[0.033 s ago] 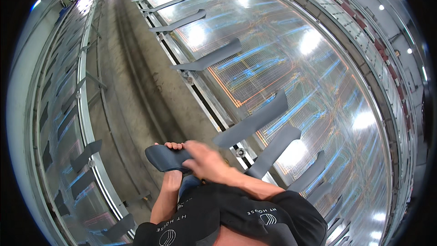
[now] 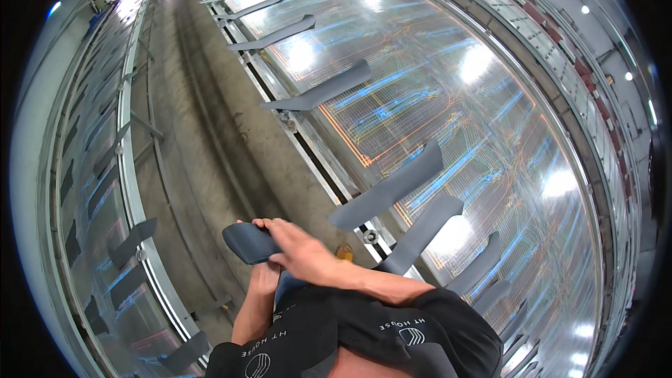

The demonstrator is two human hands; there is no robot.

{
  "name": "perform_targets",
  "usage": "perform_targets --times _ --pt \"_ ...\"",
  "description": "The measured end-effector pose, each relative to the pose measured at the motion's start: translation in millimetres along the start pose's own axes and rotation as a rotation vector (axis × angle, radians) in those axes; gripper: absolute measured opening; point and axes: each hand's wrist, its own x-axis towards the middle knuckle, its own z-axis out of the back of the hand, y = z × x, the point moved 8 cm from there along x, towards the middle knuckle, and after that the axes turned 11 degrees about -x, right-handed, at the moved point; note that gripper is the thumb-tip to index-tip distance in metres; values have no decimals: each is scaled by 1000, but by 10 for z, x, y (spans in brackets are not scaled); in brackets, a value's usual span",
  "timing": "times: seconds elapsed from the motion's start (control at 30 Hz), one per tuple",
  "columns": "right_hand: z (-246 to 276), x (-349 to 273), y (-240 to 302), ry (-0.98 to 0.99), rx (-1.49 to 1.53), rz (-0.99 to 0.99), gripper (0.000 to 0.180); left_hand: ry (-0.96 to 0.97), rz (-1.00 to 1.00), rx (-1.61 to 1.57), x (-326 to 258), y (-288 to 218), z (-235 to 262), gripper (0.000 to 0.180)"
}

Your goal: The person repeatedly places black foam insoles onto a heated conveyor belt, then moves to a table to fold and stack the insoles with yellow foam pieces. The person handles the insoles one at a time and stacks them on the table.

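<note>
Both hands on one grey strip (image 2: pixel 246 242): right hand (image 2: pixel 297 252) fingers curled over it, left hand (image 2: pixel 264 274) beneath, grip unclear. Strip not yet on counter (image 2: pixel 392 98); many grey strips (image 2: pixel 388 189) already laid right of fingers.

Nothing has shifted between the two pictures, which show the same instant. The right hand (image 2: pixel 297 252) lies over the dark grey strip (image 2: pixel 248 241) exactly as before, with the left hand (image 2: pixel 264 274) under it in the same place. The grey strips (image 2: pixel 388 189) on the glossy tabletop (image 2: pixel 448 98) lie as they did.
</note>
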Motion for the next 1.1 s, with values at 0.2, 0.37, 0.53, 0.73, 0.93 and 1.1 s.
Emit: perform_targets --times 0.2,0.37,0.53,0.73,0.93,1.1 --pt "-759 516 50 217 -394 58 52 -15 -230 11 478 -464 260 41" --pt "-882 967 14 -17 -475 180 41 11 -54 -104 965 -757 431 34" --pt "-757 1478 -32 -179 -428 65 25 37 138 -94 1411 -975 119 47" --pt "-183 1853 -420 -497 53 -268 16 55 187 -132 1964 -1197 383 49" --pt "706 1535 -1955 -906 563 -615 15 -85 100 -60 2360 -1486 527 57" --pt "1244 1138 -2959 -1111 689 -757 17 -155 1 -19 2543 -1751 354 58"
